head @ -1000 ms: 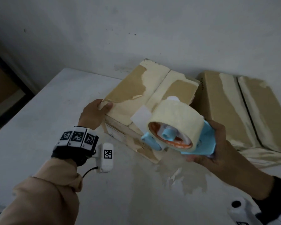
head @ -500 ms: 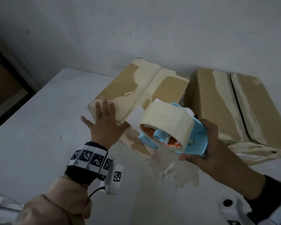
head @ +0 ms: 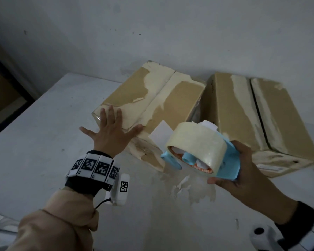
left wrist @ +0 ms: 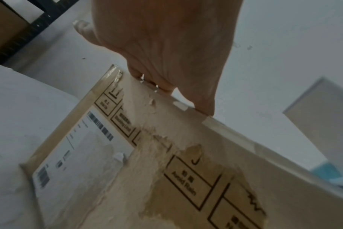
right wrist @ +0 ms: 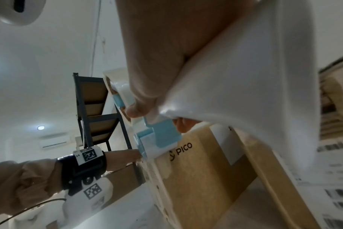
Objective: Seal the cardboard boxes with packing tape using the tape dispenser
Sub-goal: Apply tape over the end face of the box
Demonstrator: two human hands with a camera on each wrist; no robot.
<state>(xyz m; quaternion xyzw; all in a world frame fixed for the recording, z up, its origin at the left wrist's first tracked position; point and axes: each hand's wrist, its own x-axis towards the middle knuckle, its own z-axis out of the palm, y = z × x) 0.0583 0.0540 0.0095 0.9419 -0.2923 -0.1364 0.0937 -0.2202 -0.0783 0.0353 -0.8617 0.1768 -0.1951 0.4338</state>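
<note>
Two worn cardboard boxes lie on the white table (head: 34, 142). My left hand (head: 111, 131) lies flat, fingers spread, on the near corner of the left box (head: 152, 98); the left wrist view shows its palm (left wrist: 166, 46) on the box's top edge (left wrist: 186, 155). My right hand (head: 243, 171) grips a light blue tape dispenser (head: 228, 160) carrying a roll of beige packing tape (head: 194, 142), held in the air in front of the boxes. In the right wrist view my fingers curl round the dispenser (right wrist: 162, 136). The right box (head: 257, 116) has a dark open seam.
A white wall stands right behind the boxes. Torn paper scraps and tape residue (head: 188, 187) mark the table in front of the boxes. A dark metal shelf (right wrist: 96, 111) stands at the left beyond the table. A white paper slip (head: 161, 133) sticks up by the roll.
My left hand let go of the left box's corner and now lies flat on its top with fingers spread. The dispenser in my right hand shifted slightly right.
</note>
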